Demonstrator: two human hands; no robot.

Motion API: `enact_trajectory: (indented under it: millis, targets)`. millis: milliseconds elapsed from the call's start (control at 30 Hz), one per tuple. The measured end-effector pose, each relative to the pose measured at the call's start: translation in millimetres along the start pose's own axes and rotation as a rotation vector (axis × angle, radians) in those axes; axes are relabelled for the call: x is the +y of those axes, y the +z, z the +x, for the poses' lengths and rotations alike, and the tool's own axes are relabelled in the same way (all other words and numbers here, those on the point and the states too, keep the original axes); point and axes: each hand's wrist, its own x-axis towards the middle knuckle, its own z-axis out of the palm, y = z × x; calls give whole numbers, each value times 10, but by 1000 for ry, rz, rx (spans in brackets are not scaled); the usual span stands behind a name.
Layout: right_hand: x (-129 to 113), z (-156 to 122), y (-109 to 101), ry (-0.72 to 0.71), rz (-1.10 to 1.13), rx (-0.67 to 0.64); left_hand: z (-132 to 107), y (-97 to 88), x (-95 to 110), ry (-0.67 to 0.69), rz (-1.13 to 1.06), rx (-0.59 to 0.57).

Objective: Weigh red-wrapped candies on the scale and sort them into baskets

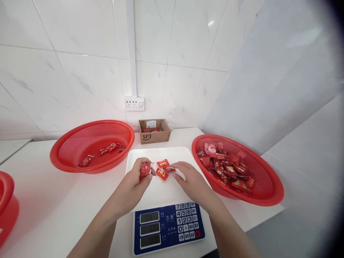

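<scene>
Head view: left hand [135, 188] closed around red packet [145, 170]; right hand [190, 180] half-curled, apparently empty, beside loose packets [162, 174] not yet lifted from scale tray [152, 195]; right basket [264, 179] fuller than left basket [77, 143].

Passage is left over the front strip of the white pan [161, 195], while its middle is occupied by small red packets [162, 174], flanked by the left hand [137, 179] and the right hand [191, 177]. At low height, sideways travel is hindered by the rims of the left basket [88, 138] and heaped right basket [264, 179], and rearward travel by the cardboard box [158, 137]; both baskets can be entered from above.
</scene>
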Motion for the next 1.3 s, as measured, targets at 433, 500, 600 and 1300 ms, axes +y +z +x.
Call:
enact_trajectory:
  millis: [433,500,600,1300]
  targets:
    - [84,139,128,55,-190,-87,106,49,-198,-13,364,16]
    - [91,108,97,72,-148,-52,94,48,-192,-9,341,-16]
    - [44,57,57,78,8,11,67,43,-156,11,345,-47]
    - [-11,24,216,-211,70,-125,37,-152,-12,56,-33,229]
